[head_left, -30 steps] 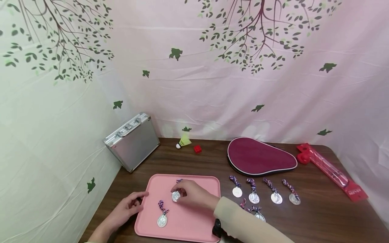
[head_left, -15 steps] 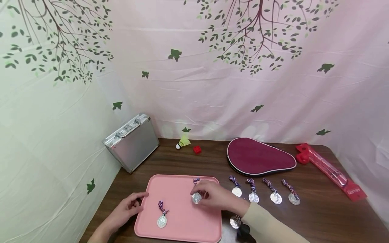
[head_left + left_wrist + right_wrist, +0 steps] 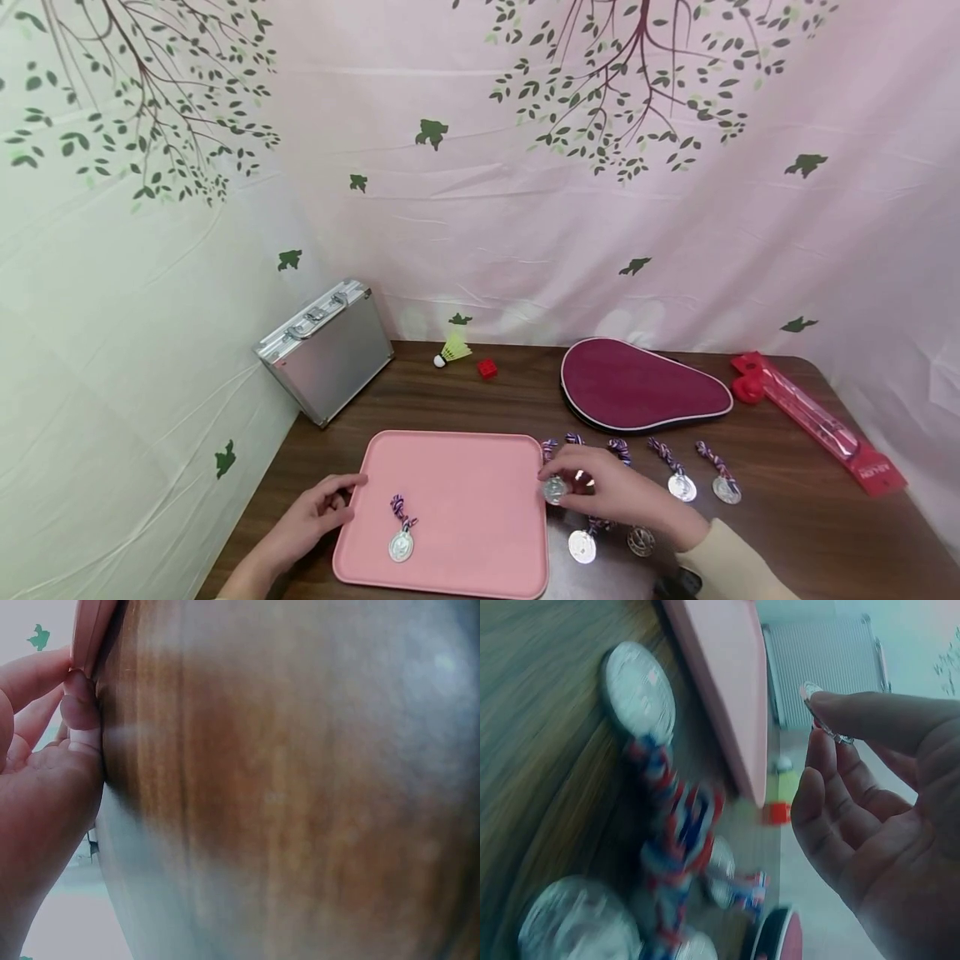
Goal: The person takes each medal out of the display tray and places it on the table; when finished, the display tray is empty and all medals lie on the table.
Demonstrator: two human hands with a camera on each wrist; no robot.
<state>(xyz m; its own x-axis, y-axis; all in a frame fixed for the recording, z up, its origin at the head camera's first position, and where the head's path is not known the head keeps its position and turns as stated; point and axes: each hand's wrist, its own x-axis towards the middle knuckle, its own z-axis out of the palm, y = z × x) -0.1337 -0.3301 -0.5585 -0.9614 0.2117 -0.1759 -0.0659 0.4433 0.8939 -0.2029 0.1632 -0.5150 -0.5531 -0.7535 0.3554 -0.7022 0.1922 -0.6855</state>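
A silver medal (image 3: 554,490) is pinched between thumb and fingers of my right hand (image 3: 611,492), just past the right rim of the pink tray (image 3: 468,508). Its striped ribbon shows behind the fingers. In the right wrist view the medal (image 3: 825,716) is seen nearly edge-on at the fingertips. My left hand (image 3: 311,512) holds the tray's left rim, and in the left wrist view its fingertips (image 3: 78,712) are at the tray's edge. One medal (image 3: 401,546) with a knotted ribbon lies on the tray's left part.
Several medals lie right of the tray, among them one medal (image 3: 682,487) and another (image 3: 582,547); some are partly behind my right hand. Farther back are a silver case (image 3: 333,354), shuttlecock (image 3: 452,350), red block (image 3: 487,368), maroon racket-shaped case (image 3: 641,387) and red package (image 3: 813,421).
My right hand has carried the pinched medal rightward, from the middle of the tray to just beyond its right rim. The left hand stays at the tray's left rim.
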